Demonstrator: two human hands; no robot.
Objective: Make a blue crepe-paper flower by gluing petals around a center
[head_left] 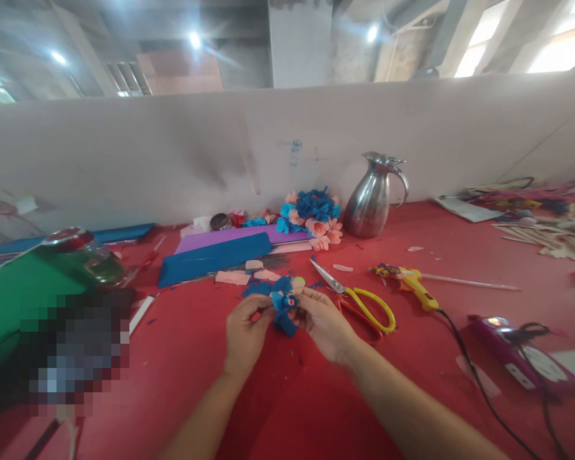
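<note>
Between my two hands is a small blue paper flower (284,301) with a curled centre. My left hand (249,326) pinches its left side. On the other side, my right hand (323,319) has its fingers closed on the petals. A blue petal hangs below the flower. Behind my fingers lie blue paper pieces (259,289) and pale pink paper strips (232,278). Scissors (359,300) with yellow and orange handles rest just right of my right hand, blades slightly open.
A yellow glue gun (412,284) with a clear stick and a cord lies right, near a purple power box (527,358). Behind stand a steel jug (374,195) and finished paper flowers (314,214). Blue paper (215,259), a lidded jar (93,259) and green sheet (33,294) lie left.
</note>
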